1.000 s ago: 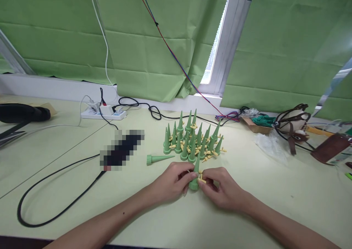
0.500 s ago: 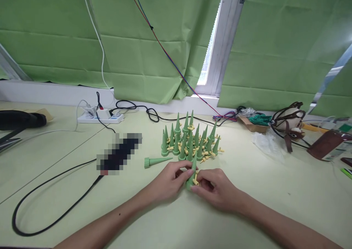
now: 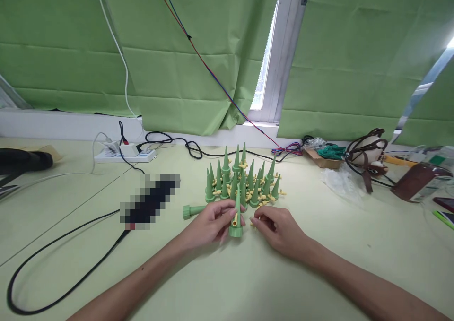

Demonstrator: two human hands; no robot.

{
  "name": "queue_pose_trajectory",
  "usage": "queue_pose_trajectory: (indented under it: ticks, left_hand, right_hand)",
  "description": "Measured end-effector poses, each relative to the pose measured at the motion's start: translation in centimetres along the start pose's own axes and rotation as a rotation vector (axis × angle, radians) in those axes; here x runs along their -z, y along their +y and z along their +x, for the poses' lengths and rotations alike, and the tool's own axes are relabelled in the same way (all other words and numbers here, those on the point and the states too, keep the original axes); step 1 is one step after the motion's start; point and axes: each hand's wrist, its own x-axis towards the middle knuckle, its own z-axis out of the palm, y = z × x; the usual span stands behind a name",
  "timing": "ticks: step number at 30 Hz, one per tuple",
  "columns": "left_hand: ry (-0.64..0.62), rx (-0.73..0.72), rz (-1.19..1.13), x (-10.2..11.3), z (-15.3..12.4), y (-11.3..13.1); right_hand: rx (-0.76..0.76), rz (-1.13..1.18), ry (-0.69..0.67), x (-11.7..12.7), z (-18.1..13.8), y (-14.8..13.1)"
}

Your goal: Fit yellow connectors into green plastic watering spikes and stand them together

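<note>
daylight blazing white through the window gap (image 3: 261, 87), the green curtains (image 3: 166, 82) dimmer around it! soft, faint shadows under the left hand (image 3: 213, 222) and the right hand (image 3: 278, 226) on an evenly lit table (image 3: 198, 292), glare flaring at the far right, wide-angle stretch toward the edges, and coarse pixels masking a dark object (image 3: 151, 203)!

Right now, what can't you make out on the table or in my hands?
All in the head view:
Lying green spike: tip hidden behind your left hand.
Small yellow piece: too small, by your right hand, to tell if gripped.
Dark cabled object: blurred by pixelation.
Black object: cut off by the left edge.
</note>
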Motion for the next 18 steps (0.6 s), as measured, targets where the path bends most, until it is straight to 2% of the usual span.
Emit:
queue_pose_trajectory:
  ticks: [10, 18]
  left_hand:
    - [0.011, -0.011, 0.044, 0.14, 0.08, -0.72]
    - [0.041, 0.030, 0.137, -0.41, -0.17, -0.60]
  right_hand:
    - [-0.001, -0.073, -0.005, 0.22, 0.10, -0.06]
    - [-0.034, -0.137, -0.122, 0.21, 0.22, 0.05]
